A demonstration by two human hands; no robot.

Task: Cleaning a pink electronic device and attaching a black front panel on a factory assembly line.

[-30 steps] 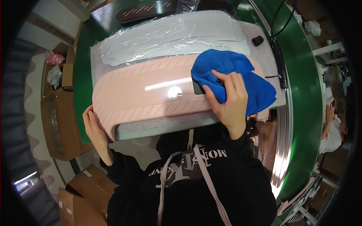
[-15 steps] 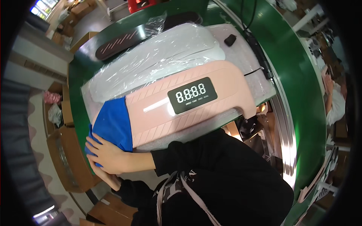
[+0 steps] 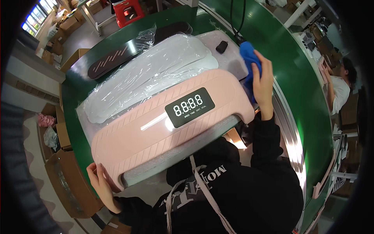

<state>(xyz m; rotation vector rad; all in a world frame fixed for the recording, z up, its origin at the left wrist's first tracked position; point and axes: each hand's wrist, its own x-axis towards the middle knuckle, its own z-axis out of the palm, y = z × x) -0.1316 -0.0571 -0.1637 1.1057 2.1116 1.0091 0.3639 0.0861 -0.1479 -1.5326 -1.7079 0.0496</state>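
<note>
A pink plastic cover [image 3: 128, 142] with a lit digital display [image 3: 189, 107] lies across a foam-like pad [image 3: 233, 62] in front of me. My left hand [image 3: 102, 185] holds its near left corner, thumb and fingers at the edge. Beyond the cover's right end, my right hand [image 3: 263, 84] grips a bunched blue cloth [image 3: 248, 58]. Part of the cloth hangs beside that end; whether it touches the cover I cannot tell. Flat white pieces in clear plastic film [image 3: 150, 74] lie just behind the pink cover.
A dark panel with slanted lines [image 3: 111, 61] lies at the back of the green table [image 3: 302, 113]. A small black piece [image 3: 221, 47] sits on the pad. A metal rail [image 3: 290, 144] runs along the right. Cardboard boxes [image 3: 72, 187] stand left; another person [image 3: 339, 91] sits far right.
The blue cloth has gone from the cover's left end to beyond its right end in my right hand. My left hand now holds the uncovered left corner. The view has shifted slightly.
</note>
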